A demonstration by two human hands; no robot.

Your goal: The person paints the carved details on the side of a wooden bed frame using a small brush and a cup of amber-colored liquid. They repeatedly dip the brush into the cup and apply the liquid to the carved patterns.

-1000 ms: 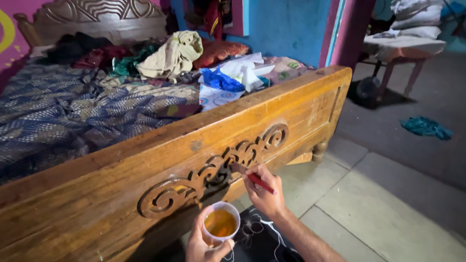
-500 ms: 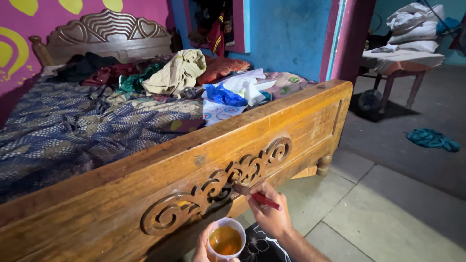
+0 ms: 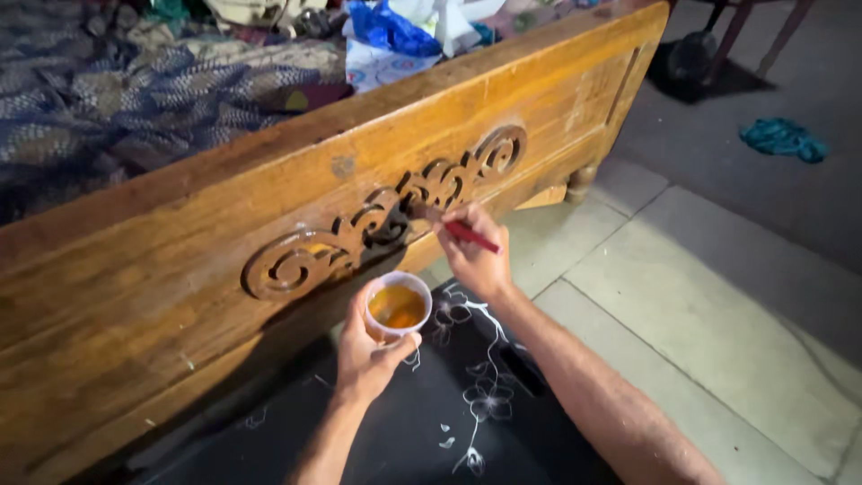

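Fingers of my right hand (image 3: pixel 476 260) pinched narrow round the red handle of a small brush (image 3: pixel 456 230), bristle end pressed into the carved scrollwork (image 3: pixel 386 216) on the wooden footboard (image 3: pixel 180 269). Left hand (image 3: pixel 364 355) wrapped round a small white cup (image 3: pixel 398 305), thumb and fingers closed on its wall, amber liquid inside, about half full, held just below the carving and near the brush hand.

Changes since half a second ago: view has tipped down and pulled in. Headboard, painted wall and most of the piled clothes have dropped out of frame; only a strip of patterned blanket (image 3: pixel 135 99) and the blue plastic bag (image 3: pixel 386 27) remain at top. Both forearms now show in full, and so does the dark cloth with white flower outlines (image 3: pixel 449 422) across my lap or the floor, cannot tell which. Cup shows whole now, earlier it was cut by the bottom edge. Brush tip sits at almost the same spot, mid-scroll, maybe slightly left of where it was; grip unchanged.

Judgement: coating of the carving is mid-way, same loop under the brush, no reload from the cup between frames. Wood around the scroll looks glossier than the plank lower left, but light is uneven, so not certain.

Teal rag (image 3: pixel 781 139) lies on the grey floor (image 3: pixel 718 296), well apart.
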